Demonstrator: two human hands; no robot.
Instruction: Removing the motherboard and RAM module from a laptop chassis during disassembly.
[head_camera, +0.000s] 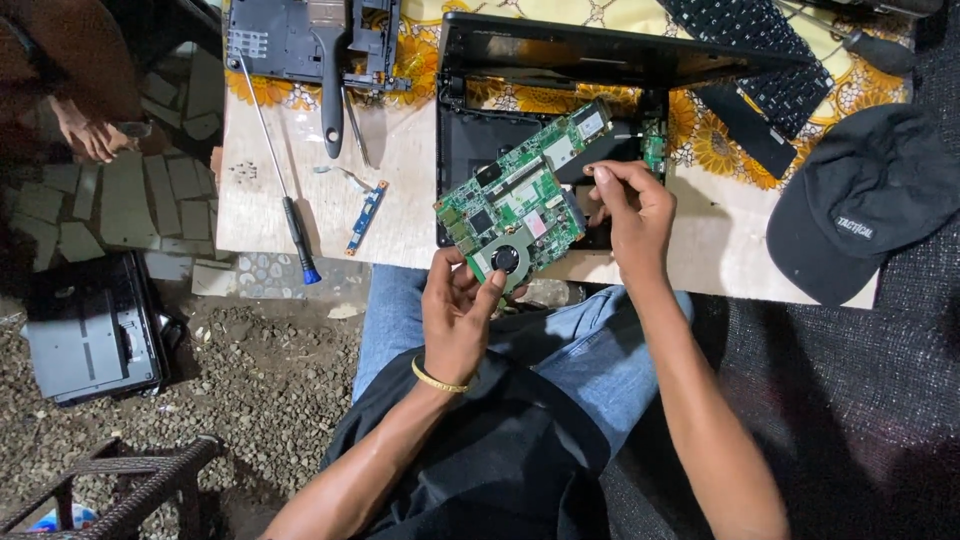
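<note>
Together, left hand (458, 312) pinching the fan corner and right hand (632, 208) closed on the far edge of the green board (520, 198), tilted just above the open laptop shell (470, 150) on the desk (270, 210). Probably light, stiff, fragile; best gripped by bare edges. Screwdriver (285, 195) well left, cap (865, 205) right.

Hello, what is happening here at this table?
A seated person holds a green laptop motherboard with both hands above an opened black laptop case. The left hand grips the corner with the small round fan, and the right hand pinches the board's right edge. On the table lie a long blue-handled screwdriver, a brush, a narrow blue circuit strip, a removed keyboard and a black cap.
</note>
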